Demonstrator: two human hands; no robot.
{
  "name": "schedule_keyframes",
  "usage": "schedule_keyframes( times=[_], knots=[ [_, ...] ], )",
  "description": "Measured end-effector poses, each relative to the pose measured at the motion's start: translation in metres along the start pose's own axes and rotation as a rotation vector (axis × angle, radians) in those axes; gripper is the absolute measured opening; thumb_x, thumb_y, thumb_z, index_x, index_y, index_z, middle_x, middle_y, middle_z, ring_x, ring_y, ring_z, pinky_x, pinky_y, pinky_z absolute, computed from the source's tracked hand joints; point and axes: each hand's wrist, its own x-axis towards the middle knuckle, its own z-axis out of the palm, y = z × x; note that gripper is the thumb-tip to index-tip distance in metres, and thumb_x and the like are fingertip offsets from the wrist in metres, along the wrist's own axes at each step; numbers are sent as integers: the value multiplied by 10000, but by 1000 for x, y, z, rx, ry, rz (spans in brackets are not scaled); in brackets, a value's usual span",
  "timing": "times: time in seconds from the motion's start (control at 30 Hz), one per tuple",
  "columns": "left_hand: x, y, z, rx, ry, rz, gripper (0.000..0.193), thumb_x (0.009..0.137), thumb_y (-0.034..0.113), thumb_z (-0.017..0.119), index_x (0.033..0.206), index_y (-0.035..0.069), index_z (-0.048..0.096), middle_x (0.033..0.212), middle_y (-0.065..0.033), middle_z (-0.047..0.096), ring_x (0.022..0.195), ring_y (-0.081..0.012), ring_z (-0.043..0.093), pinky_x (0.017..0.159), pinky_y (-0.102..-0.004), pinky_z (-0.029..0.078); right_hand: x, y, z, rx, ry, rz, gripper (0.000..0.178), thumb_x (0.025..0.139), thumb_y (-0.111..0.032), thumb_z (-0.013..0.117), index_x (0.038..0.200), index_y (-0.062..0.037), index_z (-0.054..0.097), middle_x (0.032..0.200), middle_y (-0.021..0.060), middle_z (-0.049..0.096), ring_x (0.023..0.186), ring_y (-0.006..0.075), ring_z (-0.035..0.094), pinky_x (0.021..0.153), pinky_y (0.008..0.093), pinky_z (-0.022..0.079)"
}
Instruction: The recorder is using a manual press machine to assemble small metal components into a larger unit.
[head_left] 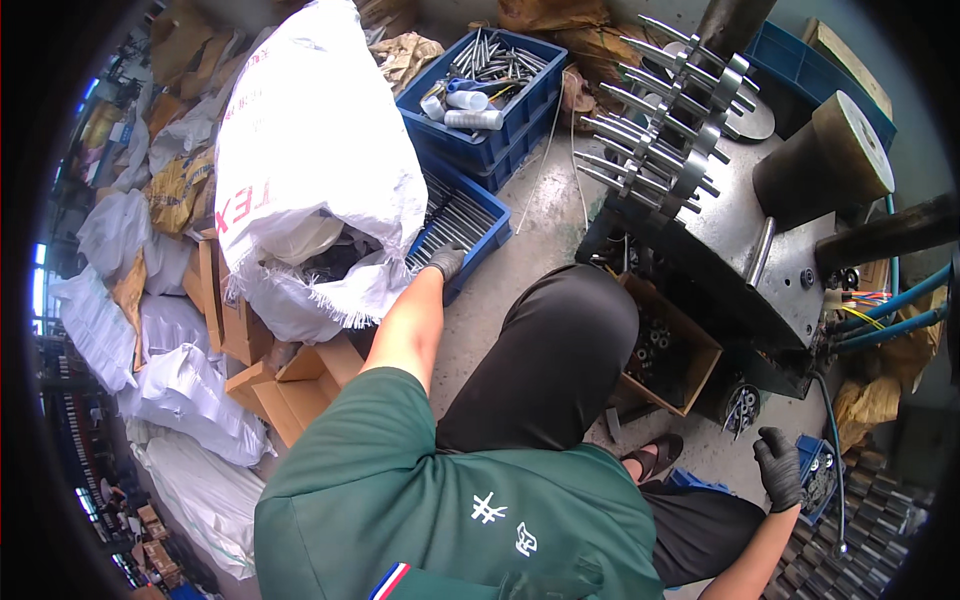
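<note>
My left hand (447,262), in a dark grey glove, reaches to the near end of a blue crate (490,235) filled with slim metal rods (458,222). It touches or hovers just over the rods; its fingers are mostly hidden, so any grip cannot be made out. A white woven sack (320,130) bulges beside that crate and covers part of it. On the other side, my right hand (778,470), gloved too, hangs with loosely bent fingers apart and nothing visible in it. Close to it is a small blue bin (818,480) of metal parts.
A metal fixture carrying several rows of pins (660,130) stands at the right on a steel machine (740,250). Beneath it sits an open box (675,350) of small parts. Stacked blue crates (480,90) hold pins and white bottles. Cardboard (300,390) and sacks crowd the left.
</note>
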Motion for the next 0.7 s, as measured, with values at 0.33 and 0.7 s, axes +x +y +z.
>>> schedule_keyframes(
  times=[0.33,0.7],
  knots=[
    [30,6,1,87,-172,-82,470,895,320,561,1297,116,693,1272,-195,698,1129,-340,695,1007,-408,522,5,-16,-3,102,-74,174,336,934,-116,654,1240,24,642,912,122,713,748,160,655,702,332,543],
    [31,15,9,167,-134,-73,607,835,477,649,1301,89,674,1284,-233,680,1221,-369,646,1031,-421,497,5,-24,-10,-11,-58,188,370,931,-215,662,1225,10,661,1070,255,735,1016,328,730,909,396,556]
  ],
)
